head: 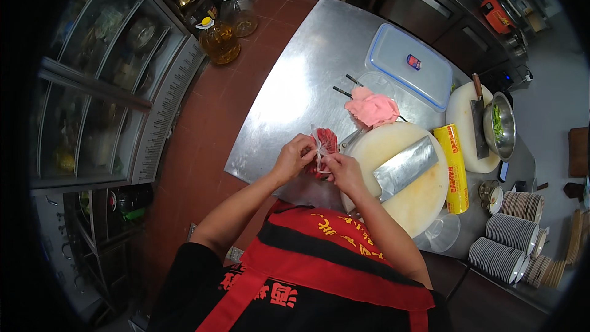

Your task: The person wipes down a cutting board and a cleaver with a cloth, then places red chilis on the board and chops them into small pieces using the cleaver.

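Both of my hands pinch the gathered neck of a clear plastic bag (327,138) with red contents, near the left edge of the steel table (272,120). My left hand (297,153) grips the plastic from the left, my right hand (340,169) from the right. What the red contents are, I cannot tell. Just right of my right hand lies a round white chopping board (359,147), and on it a cleaver (406,166) lies flat. A pink cloth (372,107) and dark chopsticks (342,91) rest beyond the bag.
Right of the board lies a yellow box of wrap (451,168). Farther back are a lidded plastic container (410,64), a second board (461,110) with a cleaver, and a steel bowl (509,122) of green vegetables. Stacked plates (511,233) stand at the right; oil jugs (220,44) stand at the left.
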Demonstrator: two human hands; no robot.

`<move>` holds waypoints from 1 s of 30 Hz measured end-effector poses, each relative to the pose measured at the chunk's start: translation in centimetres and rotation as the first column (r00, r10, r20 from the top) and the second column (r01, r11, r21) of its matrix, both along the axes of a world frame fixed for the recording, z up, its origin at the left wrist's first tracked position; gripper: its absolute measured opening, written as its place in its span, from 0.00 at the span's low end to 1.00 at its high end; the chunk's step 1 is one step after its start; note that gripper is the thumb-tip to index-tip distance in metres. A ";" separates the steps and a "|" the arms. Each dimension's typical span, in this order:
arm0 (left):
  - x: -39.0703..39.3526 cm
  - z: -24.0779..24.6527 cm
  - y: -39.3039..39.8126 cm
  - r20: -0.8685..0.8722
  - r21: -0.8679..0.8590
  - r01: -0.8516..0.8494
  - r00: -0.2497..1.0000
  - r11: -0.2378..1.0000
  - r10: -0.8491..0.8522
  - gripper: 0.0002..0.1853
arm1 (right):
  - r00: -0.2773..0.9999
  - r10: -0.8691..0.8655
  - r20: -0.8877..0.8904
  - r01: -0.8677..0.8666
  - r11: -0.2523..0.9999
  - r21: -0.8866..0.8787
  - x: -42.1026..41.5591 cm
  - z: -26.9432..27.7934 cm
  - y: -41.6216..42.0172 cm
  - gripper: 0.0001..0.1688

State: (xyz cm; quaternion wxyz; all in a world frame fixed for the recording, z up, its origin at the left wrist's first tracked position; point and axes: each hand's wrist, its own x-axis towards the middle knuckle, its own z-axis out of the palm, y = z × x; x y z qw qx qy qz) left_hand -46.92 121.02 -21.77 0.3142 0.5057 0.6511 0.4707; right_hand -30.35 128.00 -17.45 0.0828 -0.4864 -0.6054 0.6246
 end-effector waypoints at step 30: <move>2.0 0.0 -0.4 -0.104 0.064 0.004 0.995 0.998 0.003 0.07 | 0.974 0.219 -0.063 -0.134 0.773 0.619 2.7 3.2 -1.3 0.08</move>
